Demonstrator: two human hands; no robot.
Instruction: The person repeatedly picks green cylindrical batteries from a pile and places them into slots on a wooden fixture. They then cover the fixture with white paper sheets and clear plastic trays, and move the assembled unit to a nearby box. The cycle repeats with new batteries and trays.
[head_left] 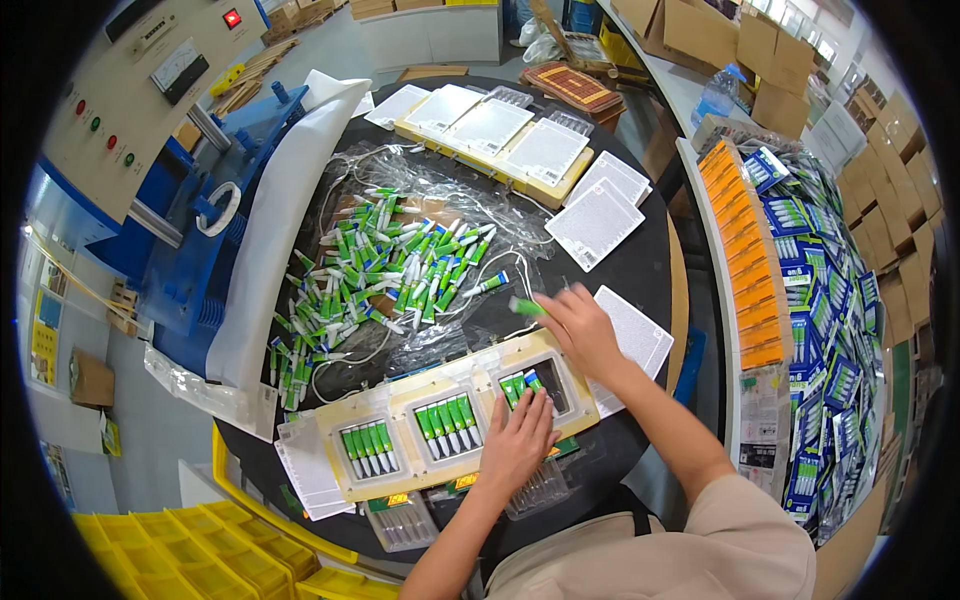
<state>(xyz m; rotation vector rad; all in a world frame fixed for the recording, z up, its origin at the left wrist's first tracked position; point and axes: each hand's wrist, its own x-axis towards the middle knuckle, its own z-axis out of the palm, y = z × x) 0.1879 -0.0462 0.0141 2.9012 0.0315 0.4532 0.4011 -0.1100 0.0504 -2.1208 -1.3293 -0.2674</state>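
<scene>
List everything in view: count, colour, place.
Round table: one, black, centre
Loose tubes: uncountable heap, green and white, mid table
Near tray: one, cream, near table edge
Tray tubes: over ten, green and white, in near tray
Far tray: one, cream, far table edge
Cards: several, white, at both trays
Blister packs: several, clear, near both trays
Sheet: one, white, left table edge
Machine: one, blue and beige, upper left
Bins: several, yellow, lower left
Packaged tubes: many, blue and green, right
Bottle: one, clear, upper right
Cartons: several, brown, upper right
Held tube: one, green, above table
Left hand: one, bare, at near tray
Right hand: one, bare, around held tube
</scene>
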